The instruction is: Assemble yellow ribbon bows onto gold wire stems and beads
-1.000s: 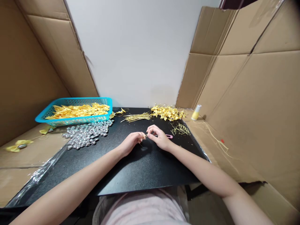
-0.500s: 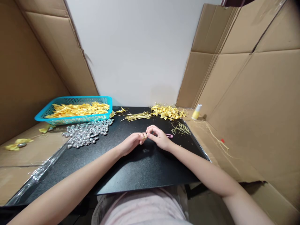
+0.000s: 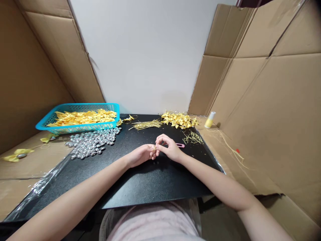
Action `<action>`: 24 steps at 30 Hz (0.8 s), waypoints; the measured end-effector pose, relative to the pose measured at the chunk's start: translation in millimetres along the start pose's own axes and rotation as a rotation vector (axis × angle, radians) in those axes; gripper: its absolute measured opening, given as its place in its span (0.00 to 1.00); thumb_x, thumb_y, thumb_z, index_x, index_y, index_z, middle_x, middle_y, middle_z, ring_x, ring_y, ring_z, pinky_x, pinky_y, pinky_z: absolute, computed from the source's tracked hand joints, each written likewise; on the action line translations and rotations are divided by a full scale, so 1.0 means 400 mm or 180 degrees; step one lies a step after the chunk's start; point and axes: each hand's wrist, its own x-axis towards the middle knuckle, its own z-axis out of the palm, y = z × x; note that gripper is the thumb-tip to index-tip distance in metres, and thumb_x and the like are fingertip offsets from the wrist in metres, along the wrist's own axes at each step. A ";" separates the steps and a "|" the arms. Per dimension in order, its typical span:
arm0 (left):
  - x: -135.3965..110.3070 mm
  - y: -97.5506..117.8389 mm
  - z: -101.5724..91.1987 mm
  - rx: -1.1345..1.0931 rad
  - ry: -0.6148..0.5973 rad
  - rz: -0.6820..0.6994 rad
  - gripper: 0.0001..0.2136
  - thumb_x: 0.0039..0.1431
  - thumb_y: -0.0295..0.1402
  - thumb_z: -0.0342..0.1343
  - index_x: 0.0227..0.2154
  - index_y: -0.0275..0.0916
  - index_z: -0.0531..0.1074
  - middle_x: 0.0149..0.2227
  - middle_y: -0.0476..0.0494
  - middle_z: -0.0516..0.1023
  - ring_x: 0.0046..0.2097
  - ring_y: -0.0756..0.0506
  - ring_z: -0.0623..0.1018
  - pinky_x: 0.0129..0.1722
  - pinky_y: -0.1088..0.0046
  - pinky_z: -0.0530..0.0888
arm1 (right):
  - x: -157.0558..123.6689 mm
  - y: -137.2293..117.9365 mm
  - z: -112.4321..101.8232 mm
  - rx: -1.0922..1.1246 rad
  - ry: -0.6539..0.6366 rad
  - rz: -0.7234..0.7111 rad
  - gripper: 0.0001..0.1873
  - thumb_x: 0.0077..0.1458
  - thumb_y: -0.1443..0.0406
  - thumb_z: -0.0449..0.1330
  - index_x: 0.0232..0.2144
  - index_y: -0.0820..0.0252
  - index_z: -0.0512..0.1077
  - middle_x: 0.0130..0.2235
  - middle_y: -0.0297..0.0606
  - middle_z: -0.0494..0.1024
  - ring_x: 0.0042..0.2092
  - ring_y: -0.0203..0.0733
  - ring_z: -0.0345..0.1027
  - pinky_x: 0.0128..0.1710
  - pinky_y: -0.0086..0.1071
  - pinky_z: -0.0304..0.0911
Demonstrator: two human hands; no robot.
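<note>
Both hands meet over the middle of the black, flat-topped bench point(image 3: 150, 187), raised a little above it. Between their fingertips: one thin, pale-gold strand-like piece point(image 3: 154, 148), only a scrap of it showing.

Change over the last second — small, all at the fingertips. Earlier, loose ends stuck out past the left hand point(image 3: 140, 156); now these are mostly hidden and the left fingers have straightened, reaching under the right hand point(image 3: 171, 149). Reads as finger work on the strand, perhaps twisting or tying; too small to say whether anything is fastened. The piece seems unfinished, since both hands stay on it.

Left hand: partly curled, thumb and fingers seemingly pinching the strand. Right hand: thumb and forefinger drawn into a near-ring, tips together at the same piece, other fingers loosely bent.

Just beyond the right hand, partly hidden — a pink plastic loop-shaped handle point(image 3: 180, 145), lying untouched.

Around them, no change seen: straight gold strips in a flat bundle point(image 3: 147, 125); a heap of small yellow ribbon bows point(image 3: 179, 119); curly yellow-green offcuts point(image 3: 193, 137); shiny silver rounded beads point(image 3: 87, 143); a turquoise perforated plastic basket point(image 3: 43, 128) of yellow ribbon pieces point(image 3: 85, 117).
</note>
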 end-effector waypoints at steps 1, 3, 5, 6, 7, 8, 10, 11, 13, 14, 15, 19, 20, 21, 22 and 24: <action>0.000 0.000 0.000 0.0016 -0.0021 0.0041 0.12 0.45 0.38 0.58 0.15 0.37 0.65 0.24 0.46 0.68 0.28 0.49 0.64 0.32 0.71 0.63 | 0.000 -0.001 -0.002 -0.0031 0.0080 -0.0003 0.07 0.52 0.63 0.60 0.26 0.59 0.68 0.36 0.36 0.69 0.40 0.39 0.65 0.40 0.34 0.59; 0.001 0.001 0.001 0.0068 -0.0018 0.0144 0.12 0.47 0.37 0.57 0.15 0.37 0.65 0.22 0.48 0.66 0.27 0.50 0.63 0.31 0.72 0.62 | 0.000 -0.005 -0.008 -0.0094 0.0260 0.0003 0.06 0.52 0.64 0.59 0.26 0.58 0.68 0.35 0.36 0.70 0.39 0.39 0.65 0.39 0.34 0.59; 0.002 0.002 0.001 0.0116 0.0039 0.0233 0.12 0.47 0.37 0.56 0.15 0.37 0.65 0.21 0.49 0.64 0.26 0.50 0.63 0.30 0.72 0.62 | -0.001 -0.010 -0.017 -0.0143 0.0430 -0.0054 0.06 0.52 0.64 0.58 0.25 0.58 0.67 0.34 0.36 0.70 0.38 0.39 0.65 0.39 0.34 0.60; 0.002 0.002 0.000 0.0131 0.0072 0.0266 0.12 0.47 0.37 0.56 0.15 0.37 0.64 0.21 0.49 0.64 0.26 0.50 0.62 0.30 0.72 0.61 | -0.002 -0.013 -0.021 -0.0170 0.0477 -0.0128 0.06 0.53 0.63 0.58 0.25 0.58 0.67 0.34 0.36 0.69 0.38 0.40 0.65 0.40 0.35 0.60; 0.003 0.003 0.000 0.0137 0.0101 0.0291 0.12 0.47 0.36 0.56 0.15 0.37 0.64 0.21 0.49 0.64 0.26 0.50 0.62 0.29 0.72 0.61 | -0.004 -0.017 -0.024 -0.0202 0.0483 -0.0223 0.06 0.52 0.63 0.58 0.25 0.58 0.68 0.34 0.37 0.69 0.39 0.40 0.65 0.41 0.36 0.60; 0.004 0.003 -0.001 0.0137 0.0126 0.0310 0.12 0.47 0.36 0.56 0.15 0.37 0.64 0.21 0.49 0.64 0.26 0.50 0.62 0.29 0.72 0.61 | -0.006 -0.020 -0.026 -0.0244 0.0449 -0.0323 0.06 0.52 0.63 0.59 0.26 0.58 0.68 0.34 0.37 0.69 0.40 0.41 0.65 0.42 0.36 0.60; 0.005 0.002 -0.005 0.0119 0.0187 0.0319 0.11 0.47 0.36 0.56 0.15 0.37 0.65 0.21 0.49 0.64 0.26 0.50 0.62 0.30 0.72 0.62 | -0.010 -0.027 -0.026 -0.0367 0.0300 -0.0493 0.06 0.51 0.62 0.61 0.27 0.57 0.70 0.35 0.37 0.70 0.41 0.42 0.65 0.44 0.38 0.60; 0.005 0.001 -0.006 0.0105 0.0225 0.0309 0.11 0.46 0.35 0.56 0.15 0.37 0.65 0.21 0.50 0.64 0.26 0.50 0.63 0.30 0.72 0.62 | -0.012 -0.029 -0.025 -0.0471 0.0215 -0.0556 0.06 0.50 0.61 0.62 0.28 0.57 0.70 0.36 0.37 0.71 0.41 0.42 0.66 0.45 0.38 0.60; 0.006 -0.003 -0.009 0.0097 0.0313 0.0282 0.10 0.44 0.34 0.57 0.15 0.37 0.65 0.20 0.50 0.64 0.26 0.51 0.63 0.30 0.73 0.62 | -0.015 -0.033 -0.021 -0.0778 0.0067 -0.0675 0.07 0.51 0.61 0.63 0.29 0.57 0.70 0.36 0.37 0.72 0.41 0.42 0.65 0.45 0.39 0.58; 0.006 -0.005 -0.009 0.0118 0.0353 0.0268 0.10 0.44 0.34 0.57 0.15 0.37 0.65 0.20 0.51 0.64 0.26 0.51 0.63 0.30 0.73 0.62 | -0.016 -0.035 -0.019 -0.0956 -0.0001 -0.0733 0.07 0.53 0.60 0.62 0.30 0.56 0.70 0.36 0.37 0.72 0.41 0.42 0.65 0.45 0.40 0.57; 0.006 -0.007 -0.009 0.0155 0.0382 0.0263 0.10 0.43 0.34 0.57 0.15 0.37 0.64 0.20 0.51 0.64 0.26 0.51 0.63 0.30 0.73 0.62 | -0.017 -0.036 -0.018 -0.1134 -0.0072 -0.0780 0.07 0.54 0.60 0.60 0.30 0.56 0.69 0.36 0.37 0.73 0.41 0.42 0.65 0.46 0.40 0.56; 0.005 -0.013 -0.006 0.0284 0.0315 0.0210 0.10 0.46 0.35 0.57 0.16 0.37 0.64 0.20 0.50 0.65 0.25 0.51 0.63 0.28 0.73 0.62 | -0.016 -0.036 -0.018 -0.1571 -0.0387 -0.0861 0.09 0.61 0.62 0.52 0.31 0.56 0.69 0.36 0.37 0.73 0.42 0.42 0.63 0.47 0.41 0.52; 0.005 -0.013 -0.006 0.0255 0.0286 0.0160 0.11 0.47 0.36 0.57 0.17 0.36 0.64 0.20 0.50 0.65 0.24 0.52 0.63 0.27 0.74 0.62 | -0.015 -0.035 -0.019 -0.1577 -0.0419 -0.0850 0.09 0.62 0.63 0.51 0.31 0.56 0.69 0.36 0.38 0.73 0.42 0.42 0.63 0.47 0.41 0.52; 0.005 -0.012 -0.006 0.0215 0.0262 0.0101 0.12 0.49 0.37 0.57 0.19 0.36 0.65 0.20 0.50 0.65 0.23 0.52 0.63 0.25 0.75 0.62 | -0.014 -0.033 -0.020 -0.1539 -0.0411 -0.0824 0.10 0.62 0.63 0.50 0.31 0.56 0.68 0.36 0.38 0.73 0.42 0.42 0.62 0.47 0.41 0.52; 0.004 -0.010 -0.007 0.0181 0.0253 0.0046 0.12 0.50 0.39 0.57 0.20 0.36 0.65 0.21 0.50 0.66 0.23 0.53 0.63 0.24 0.75 0.61 | -0.013 -0.031 -0.021 -0.1455 -0.0370 -0.0786 0.10 0.62 0.62 0.50 0.30 0.56 0.68 0.36 0.38 0.73 0.41 0.42 0.62 0.47 0.41 0.53; 0.002 -0.006 -0.011 0.0161 0.0274 -0.0030 0.12 0.51 0.40 0.58 0.24 0.36 0.66 0.23 0.50 0.68 0.21 0.54 0.62 0.20 0.77 0.58 | -0.010 -0.026 -0.022 -0.1149 -0.0243 -0.0685 0.11 0.62 0.61 0.51 0.29 0.56 0.67 0.35 0.38 0.72 0.41 0.42 0.63 0.47 0.40 0.55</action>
